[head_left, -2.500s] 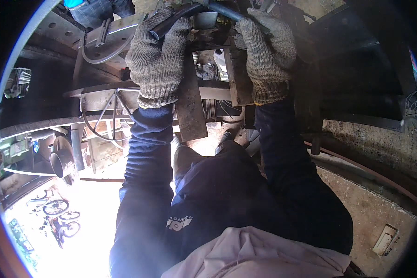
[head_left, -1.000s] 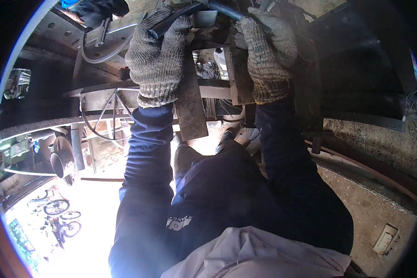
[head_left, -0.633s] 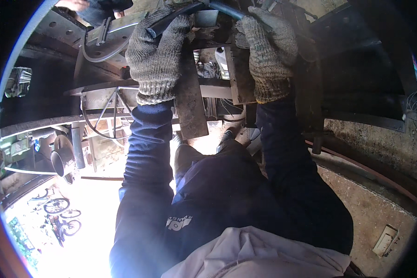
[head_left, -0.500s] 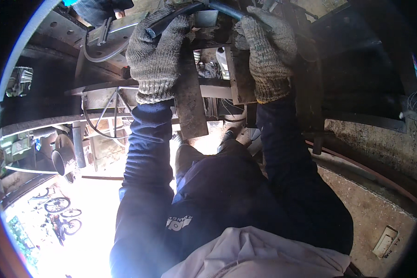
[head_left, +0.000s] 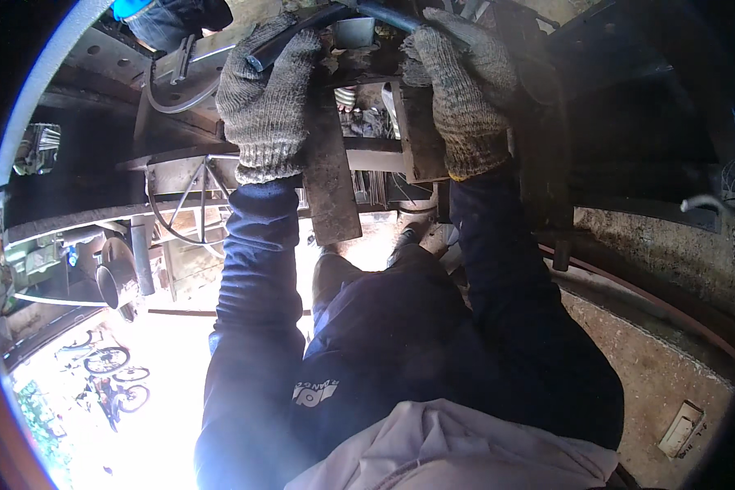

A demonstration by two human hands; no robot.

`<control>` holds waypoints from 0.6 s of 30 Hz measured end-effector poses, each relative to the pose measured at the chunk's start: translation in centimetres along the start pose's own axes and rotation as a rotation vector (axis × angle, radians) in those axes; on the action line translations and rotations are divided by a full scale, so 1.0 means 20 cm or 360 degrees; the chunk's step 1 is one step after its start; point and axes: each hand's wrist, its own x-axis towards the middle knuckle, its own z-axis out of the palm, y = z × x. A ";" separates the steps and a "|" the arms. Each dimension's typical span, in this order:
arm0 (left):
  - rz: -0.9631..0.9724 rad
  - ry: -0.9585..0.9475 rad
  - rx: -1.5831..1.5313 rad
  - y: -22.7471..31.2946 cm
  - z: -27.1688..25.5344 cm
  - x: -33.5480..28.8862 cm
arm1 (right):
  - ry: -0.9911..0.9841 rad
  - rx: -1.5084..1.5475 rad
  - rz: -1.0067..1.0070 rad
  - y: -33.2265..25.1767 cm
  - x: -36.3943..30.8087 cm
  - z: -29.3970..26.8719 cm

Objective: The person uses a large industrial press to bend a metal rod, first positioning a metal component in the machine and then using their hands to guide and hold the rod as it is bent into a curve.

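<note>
Both my hands wear grey knitted gloves and are raised in front of me at the top of the view. My left hand [head_left: 263,122] is closed around a dark round bar [head_left: 298,34], whose cut end sticks out beside the thumb. My right hand [head_left: 469,102] is wrapped around the outer end of another dark bar [head_left: 386,15]. The bars slant up toward each other; whether they join is cut off by the upper edge. Between them sits a small grey metal block [head_left: 354,33]. Beside my wrists hang two flat rusty plates, a left one [head_left: 332,184] and a right one [head_left: 421,139].
Dark steel beams and a curved rail [head_left: 645,214] surround me. At upper left is a person in dark clothing [head_left: 180,24]. A round wire frame [head_left: 196,200] and a wide pipe [head_left: 116,282] are on the left. Bicycles [head_left: 110,371] stand on bright ground at lower left.
Both gloved hands and the bars have shifted slightly left in the picture, still gripped the same way. More of the person at upper left shows.
</note>
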 end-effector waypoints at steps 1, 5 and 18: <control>0.0075 -0.0014 0.0111 -0.01 -0.01 0.00 | 0.0019 -0.0072 -0.0035 -0.01 0.00 0.01; 0.0159 -0.0030 0.0287 -0.02 -0.02 0.01 | 0.0054 -0.0135 -0.0212 0.04 0.01 0.00; 0.0818 -0.0086 0.1062 0.10 -0.02 0.02 | 0.0035 -0.0098 -0.0316 0.07 0.02 -0.01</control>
